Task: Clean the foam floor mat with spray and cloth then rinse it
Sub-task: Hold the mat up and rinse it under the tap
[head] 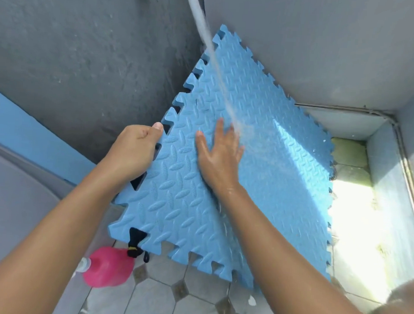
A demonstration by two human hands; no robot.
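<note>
a blue foam floor mat (260,164) with jigsaw edges and a raised leaf-like pattern is held up at a tilt in a corner between grey walls (75,56), its lower edge above a floor of pale tiles (162,295) with small dark insets. a stream of water (213,52) falls from the top of the view and lands on the middle of the mat, just beside the right hand's fingertips.

the left hand (135,151) clamps the mat's left edge, thumb on the front face and the other fingers curled behind the toothed border. the right hand (219,155) lies flat on the patterned face with its fingers spread and pointing up the mat; it looks wet and grasps nothing.

a pink bottle (108,267) with a clear cap lies on the tiles below the mat's lower left corner. a small black object (134,245) shows through a notch at that corner; what it is cannot be told. to the right, a sunlit sunken channel (355,210) runs along the wall, partly hidden by the mat.
</note>
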